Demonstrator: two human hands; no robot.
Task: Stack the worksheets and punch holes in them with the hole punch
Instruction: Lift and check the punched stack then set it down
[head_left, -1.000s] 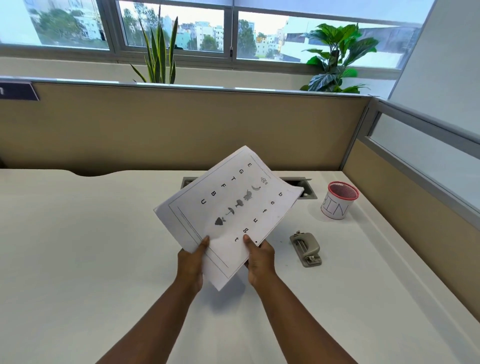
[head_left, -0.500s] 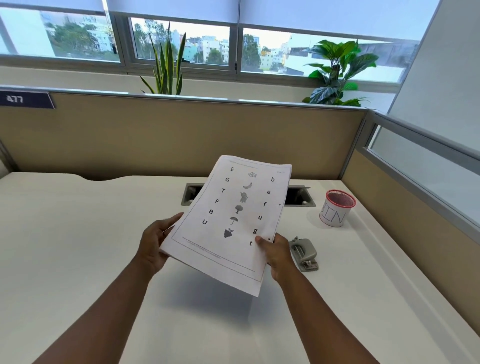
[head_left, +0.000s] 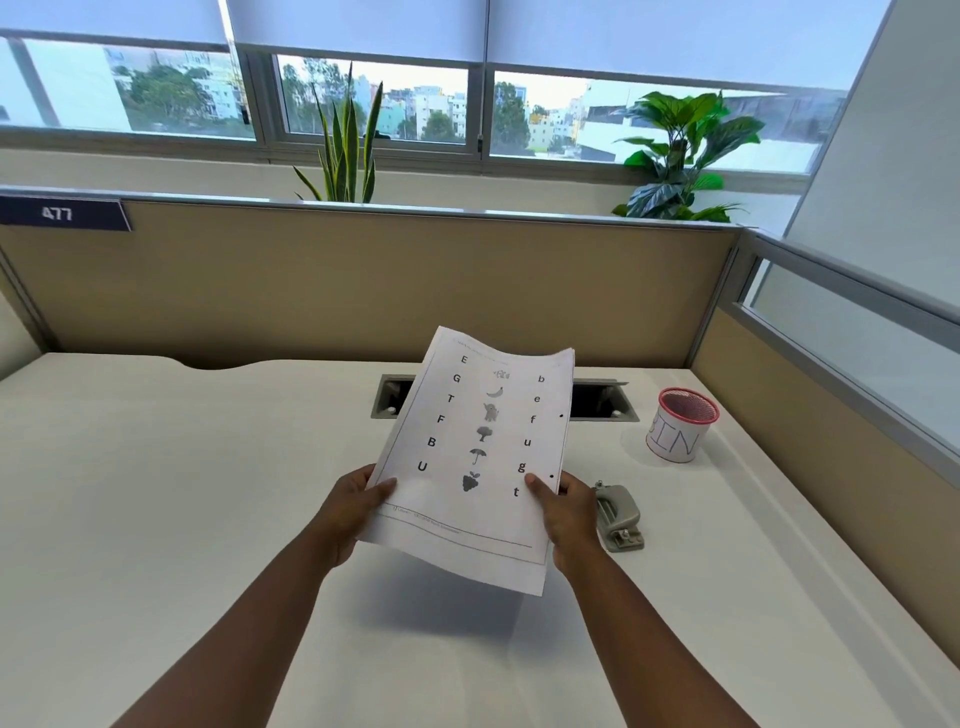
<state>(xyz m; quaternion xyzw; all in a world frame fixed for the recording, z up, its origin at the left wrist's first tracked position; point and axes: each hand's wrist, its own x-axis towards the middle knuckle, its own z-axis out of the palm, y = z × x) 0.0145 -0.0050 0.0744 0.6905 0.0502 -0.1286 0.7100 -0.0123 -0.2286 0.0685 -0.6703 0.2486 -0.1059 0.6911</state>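
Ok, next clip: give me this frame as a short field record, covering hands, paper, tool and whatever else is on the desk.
left hand: grips the worksheets' lower left edge
right hand: grips their lower right edge
worksheets: held above the desk, printed side up, far end raised; two black dots near the right margin
hole punch: on the desk, right of the right hand, untouched
cup: red-rimmed, lettered BIN, behind the punch
task stage: no punching under way

Bright daylight thru windows (head_left: 374, 104); soft shadow on desk (head_left: 156, 493) under sheets; wide-angle edge bending; sharp.
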